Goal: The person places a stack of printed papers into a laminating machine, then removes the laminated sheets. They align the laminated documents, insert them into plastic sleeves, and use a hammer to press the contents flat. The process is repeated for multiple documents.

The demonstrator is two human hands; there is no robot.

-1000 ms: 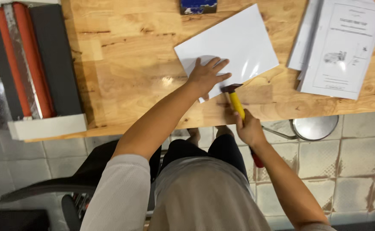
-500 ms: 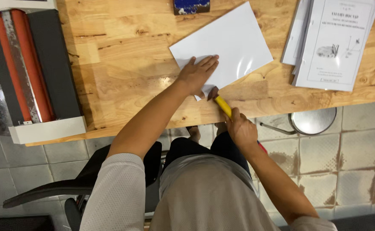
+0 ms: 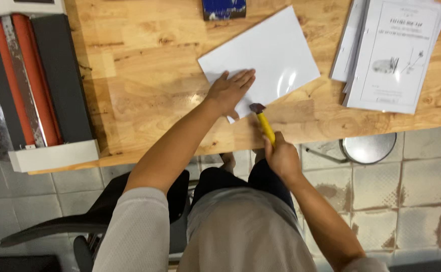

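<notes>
Pinning the sheet (image 3: 268, 63) flat near the worktop's (image 3: 145, 100) front edge, the left hand (image 3: 229, 90) spreads open, steadying it; the right hand (image 3: 281, 158) grips a yellow tool (image 3: 264, 123) at its corner.

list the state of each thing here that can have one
left hand: flat, pressing down on the sheet
right hand: closed around the tool's handle
white sheet: flat on the table, skewed
yellow-handled tool: held, its head at the sheet's near edge
paper stack: lying untouched
</notes>
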